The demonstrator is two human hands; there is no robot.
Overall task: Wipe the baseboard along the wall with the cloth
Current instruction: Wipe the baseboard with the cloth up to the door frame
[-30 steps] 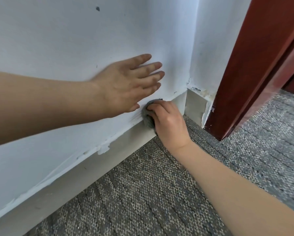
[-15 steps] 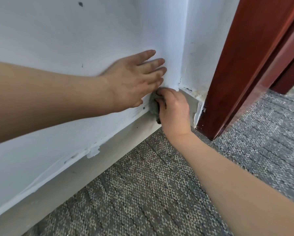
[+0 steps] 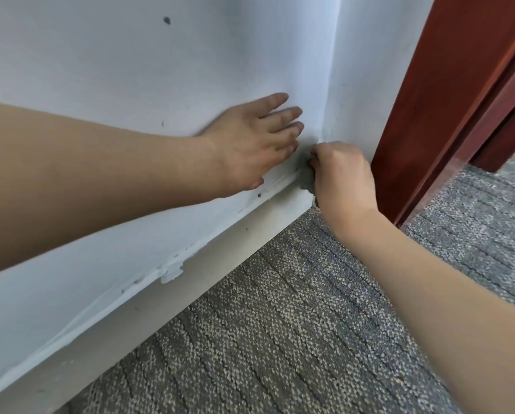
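Observation:
An off-white baseboard (image 3: 172, 297) runs along the foot of the white wall (image 3: 160, 70), from lower left up to the corner. My right hand (image 3: 341, 177) is shut on a small grey cloth (image 3: 307, 179), pressing it against the top of the baseboard at the wall's corner. Most of the cloth is hidden under my fingers. My left hand (image 3: 256, 141) lies flat on the wall just left of the cloth, fingers spread toward the corner.
A dark red wooden door frame (image 3: 447, 100) stands right of the corner, close to my right hand. Grey patterned carpet (image 3: 280, 339) covers the floor. Chipped paint (image 3: 171, 271) marks the wall's lower edge above the baseboard.
My right hand has slid the cloth along the baseboard to the right, reaching the corner. My left hand has followed along the wall.

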